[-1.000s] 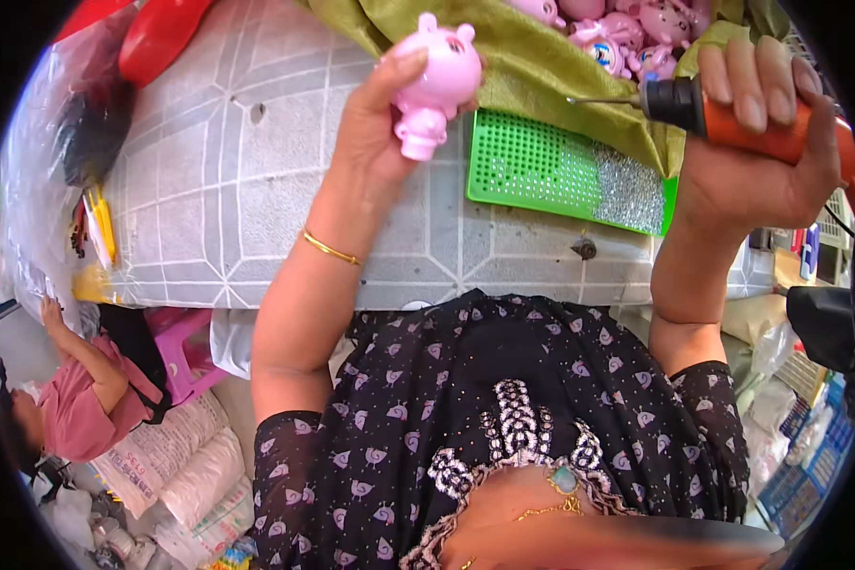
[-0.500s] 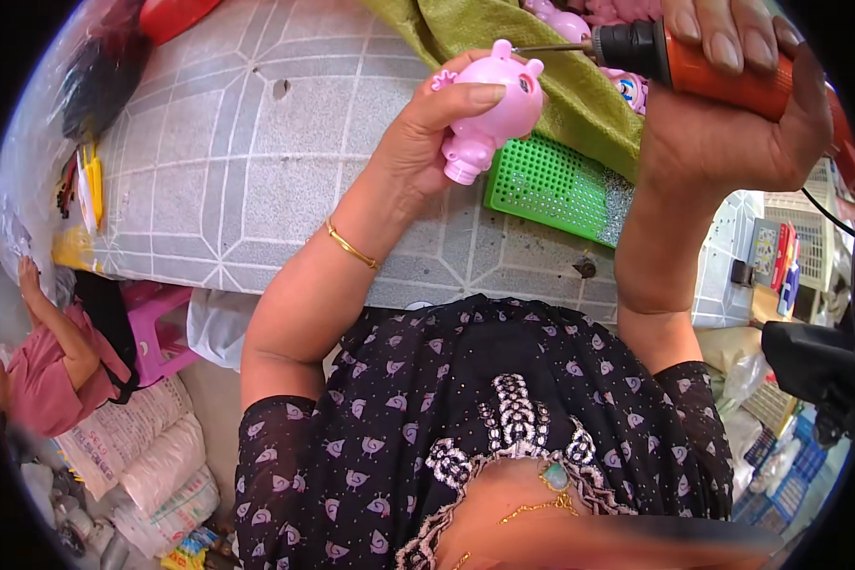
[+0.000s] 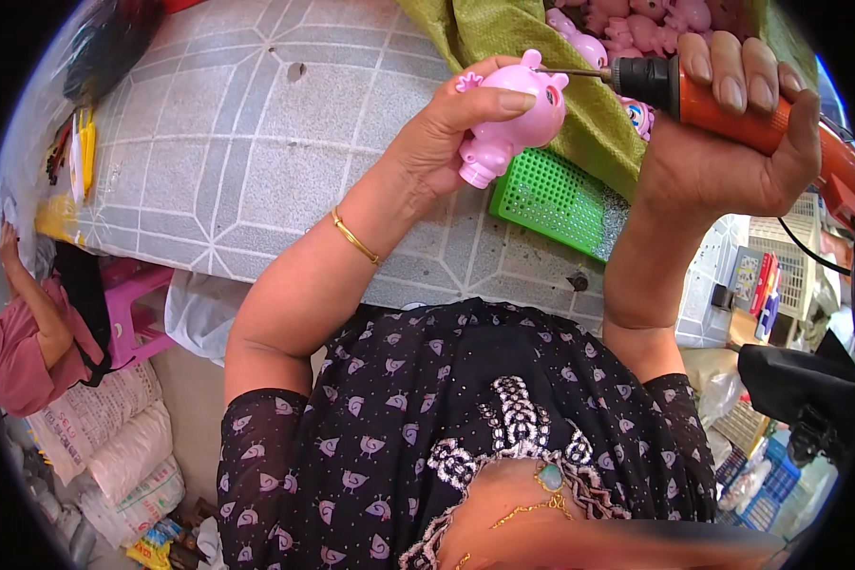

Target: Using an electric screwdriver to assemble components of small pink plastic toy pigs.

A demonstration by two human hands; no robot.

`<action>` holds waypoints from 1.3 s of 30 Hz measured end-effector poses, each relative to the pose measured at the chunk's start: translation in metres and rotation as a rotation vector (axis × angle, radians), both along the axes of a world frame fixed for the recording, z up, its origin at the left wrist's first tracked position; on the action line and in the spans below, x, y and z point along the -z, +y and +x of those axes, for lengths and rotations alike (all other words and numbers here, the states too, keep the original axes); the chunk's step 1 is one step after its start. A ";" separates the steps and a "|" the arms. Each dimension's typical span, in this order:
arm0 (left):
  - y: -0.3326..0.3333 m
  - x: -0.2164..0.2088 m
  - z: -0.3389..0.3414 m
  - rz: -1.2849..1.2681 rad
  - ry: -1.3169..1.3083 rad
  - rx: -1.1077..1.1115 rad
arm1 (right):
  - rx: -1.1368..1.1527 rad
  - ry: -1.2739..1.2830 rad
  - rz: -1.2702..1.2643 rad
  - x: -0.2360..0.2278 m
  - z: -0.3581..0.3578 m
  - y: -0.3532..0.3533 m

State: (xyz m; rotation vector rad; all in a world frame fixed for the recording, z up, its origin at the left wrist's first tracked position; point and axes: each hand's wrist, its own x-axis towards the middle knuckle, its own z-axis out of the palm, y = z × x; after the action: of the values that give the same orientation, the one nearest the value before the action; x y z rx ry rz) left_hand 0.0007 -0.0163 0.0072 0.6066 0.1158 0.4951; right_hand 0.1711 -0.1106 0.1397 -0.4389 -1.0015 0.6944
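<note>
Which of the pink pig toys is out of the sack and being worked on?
The pig gripped in the left hand, with the tip of the orange driver at its face. The other pigs lie heaped in the green sack behind.

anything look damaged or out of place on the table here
The patterned tabletop has a small dark hole near its far edge. Otherwise nothing stands out; the green perforated tray lies flat.
</note>
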 end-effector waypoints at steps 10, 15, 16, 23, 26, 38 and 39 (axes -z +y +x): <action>0.002 -0.002 0.000 -0.014 -0.035 0.011 | 0.022 0.001 -0.008 -0.001 0.001 0.002; 0.002 -0.001 0.000 -0.013 -0.049 0.017 | 0.023 -0.002 -0.011 0.000 0.000 0.001; 0.002 0.000 0.000 -0.010 -0.045 0.013 | 0.012 0.004 -0.008 0.000 -0.001 0.001; 0.000 -0.005 0.001 0.009 -0.024 0.009 | 0.037 -0.004 -0.013 0.001 0.000 0.000; 0.000 -0.003 -0.001 0.029 -0.028 -0.007 | 0.043 -0.011 -0.012 0.001 -0.002 0.000; 0.001 -0.009 -0.002 -0.026 -0.075 0.022 | 0.088 -0.025 -0.004 0.004 -0.002 0.001; 0.001 -0.009 -0.002 -0.029 -0.066 0.015 | 0.093 -0.028 -0.002 0.005 -0.002 0.001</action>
State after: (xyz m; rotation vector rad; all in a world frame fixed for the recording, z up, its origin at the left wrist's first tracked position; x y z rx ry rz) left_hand -0.0015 -0.0158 0.0160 0.5620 0.0555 0.4982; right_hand 0.1688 -0.1096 0.1351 -0.4955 -1.0006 0.6072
